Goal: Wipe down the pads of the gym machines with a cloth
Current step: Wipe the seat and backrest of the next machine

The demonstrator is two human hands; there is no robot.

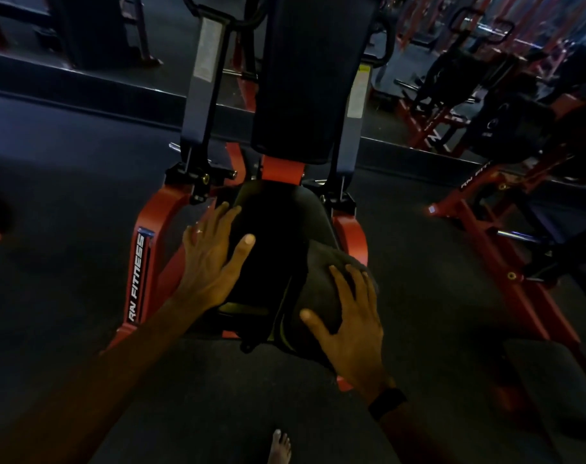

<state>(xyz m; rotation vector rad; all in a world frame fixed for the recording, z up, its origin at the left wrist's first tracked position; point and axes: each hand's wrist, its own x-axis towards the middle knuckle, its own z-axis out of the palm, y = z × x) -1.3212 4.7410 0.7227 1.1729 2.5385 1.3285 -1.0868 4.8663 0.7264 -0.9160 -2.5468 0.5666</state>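
A black seat pad [275,229] of a red-framed gym machine lies in the middle of the view, below a tall black back pad [305,78]. My left hand [214,256] rests flat on the seat pad's left edge, fingers spread. My right hand [348,316] presses with spread fingers on a dark grey cloth [321,279] that lies on the seat's near right corner. The cloth hides that part of the pad.
The machine's red frame [151,236] bears an "RN FITNESS" label on the left. More red machines [505,222] stand to the right and behind. Dark rubber floor [67,195] surrounds everything. A bare foot [280,447] shows at the bottom edge.
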